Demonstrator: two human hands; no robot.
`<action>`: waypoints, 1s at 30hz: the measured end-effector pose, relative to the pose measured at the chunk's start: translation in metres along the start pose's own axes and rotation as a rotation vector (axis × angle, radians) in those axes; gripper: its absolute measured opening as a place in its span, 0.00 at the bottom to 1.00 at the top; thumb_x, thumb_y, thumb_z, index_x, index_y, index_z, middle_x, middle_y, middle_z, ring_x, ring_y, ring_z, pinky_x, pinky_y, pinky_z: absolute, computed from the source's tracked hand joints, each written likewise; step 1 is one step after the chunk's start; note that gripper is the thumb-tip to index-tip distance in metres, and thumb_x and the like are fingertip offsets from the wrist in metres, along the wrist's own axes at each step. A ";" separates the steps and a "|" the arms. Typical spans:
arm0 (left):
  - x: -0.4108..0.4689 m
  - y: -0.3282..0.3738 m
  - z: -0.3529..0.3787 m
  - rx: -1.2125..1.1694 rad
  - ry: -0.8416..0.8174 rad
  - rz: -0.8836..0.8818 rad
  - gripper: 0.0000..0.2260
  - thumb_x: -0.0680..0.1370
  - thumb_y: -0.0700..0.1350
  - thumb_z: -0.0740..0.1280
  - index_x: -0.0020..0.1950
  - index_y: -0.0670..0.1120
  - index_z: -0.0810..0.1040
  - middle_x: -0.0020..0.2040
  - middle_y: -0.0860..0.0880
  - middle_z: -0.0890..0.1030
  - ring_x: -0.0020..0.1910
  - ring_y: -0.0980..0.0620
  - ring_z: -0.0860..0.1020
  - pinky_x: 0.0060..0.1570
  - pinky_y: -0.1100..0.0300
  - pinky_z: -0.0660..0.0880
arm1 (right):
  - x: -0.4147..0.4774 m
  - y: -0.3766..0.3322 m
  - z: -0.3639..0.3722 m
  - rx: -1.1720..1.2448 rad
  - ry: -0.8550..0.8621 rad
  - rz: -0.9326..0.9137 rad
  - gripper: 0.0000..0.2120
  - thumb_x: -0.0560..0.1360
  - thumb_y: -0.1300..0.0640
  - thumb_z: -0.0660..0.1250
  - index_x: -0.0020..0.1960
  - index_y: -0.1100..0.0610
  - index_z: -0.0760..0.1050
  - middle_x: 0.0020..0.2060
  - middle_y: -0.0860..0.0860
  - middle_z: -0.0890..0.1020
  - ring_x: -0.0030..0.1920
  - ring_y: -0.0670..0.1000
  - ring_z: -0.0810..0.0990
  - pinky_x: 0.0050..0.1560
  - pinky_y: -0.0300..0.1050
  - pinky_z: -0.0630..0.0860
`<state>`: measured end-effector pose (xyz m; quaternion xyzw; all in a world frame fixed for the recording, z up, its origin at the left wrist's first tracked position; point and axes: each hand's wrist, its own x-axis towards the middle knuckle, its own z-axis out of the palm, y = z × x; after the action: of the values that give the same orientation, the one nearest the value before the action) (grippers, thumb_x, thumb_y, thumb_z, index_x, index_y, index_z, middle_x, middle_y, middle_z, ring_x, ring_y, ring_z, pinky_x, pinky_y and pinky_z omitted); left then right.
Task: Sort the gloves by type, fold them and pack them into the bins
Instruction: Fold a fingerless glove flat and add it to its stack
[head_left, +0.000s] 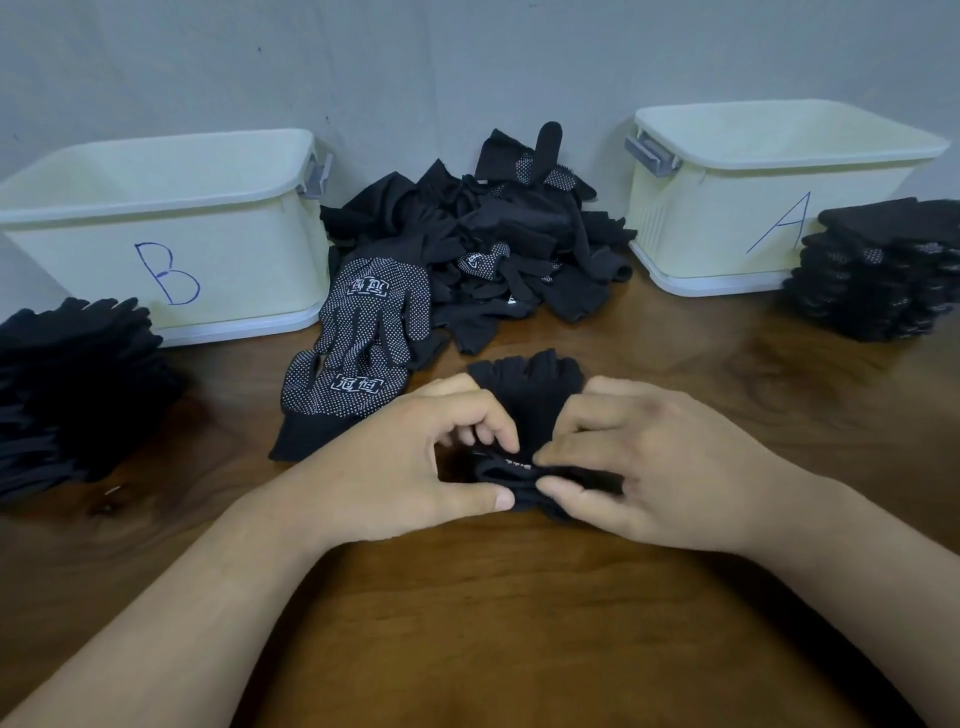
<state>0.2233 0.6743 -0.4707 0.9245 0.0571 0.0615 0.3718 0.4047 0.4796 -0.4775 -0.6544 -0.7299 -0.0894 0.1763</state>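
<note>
The black glove (527, 395) lies at the centre of the frame on the table (519, 597), its near cuff end pinched between the thumbs and curled fingers of the left hand (415, 467) and the right hand (649, 467). The soft knit fold could spring open or go crooked if either pinch slackens early. Its upper side shows no dots, so it could join the wrong stack: the one by bin B (156, 208) at left or the one by bin A (727, 171) at right.
</note>
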 end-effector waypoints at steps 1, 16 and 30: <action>-0.001 0.000 0.000 0.011 -0.009 0.001 0.13 0.73 0.49 0.82 0.54 0.58 0.84 0.54 0.55 0.78 0.59 0.49 0.76 0.57 0.64 0.73 | -0.001 0.001 0.001 0.038 -0.024 0.009 0.14 0.84 0.42 0.66 0.56 0.48 0.88 0.47 0.41 0.81 0.45 0.43 0.76 0.47 0.33 0.69; 0.015 0.004 0.032 -0.045 0.250 -0.192 0.22 0.78 0.62 0.72 0.30 0.50 0.81 0.40 0.55 0.83 0.49 0.57 0.81 0.60 0.52 0.74 | -0.002 0.022 0.002 0.495 -0.081 0.511 0.11 0.70 0.40 0.81 0.51 0.37 0.85 0.50 0.38 0.81 0.56 0.43 0.79 0.53 0.32 0.71; 0.013 0.006 0.040 0.381 0.074 -0.113 0.25 0.82 0.69 0.51 0.78 0.66 0.67 0.80 0.66 0.60 0.81 0.62 0.50 0.81 0.54 0.54 | 0.000 0.030 0.004 0.434 -0.104 0.634 0.13 0.70 0.33 0.77 0.53 0.34 0.83 0.53 0.36 0.81 0.59 0.39 0.75 0.58 0.38 0.71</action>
<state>0.2431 0.6452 -0.4939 0.9707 0.1330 0.0623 0.1904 0.4339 0.4846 -0.4842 -0.7986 -0.5014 0.1596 0.2923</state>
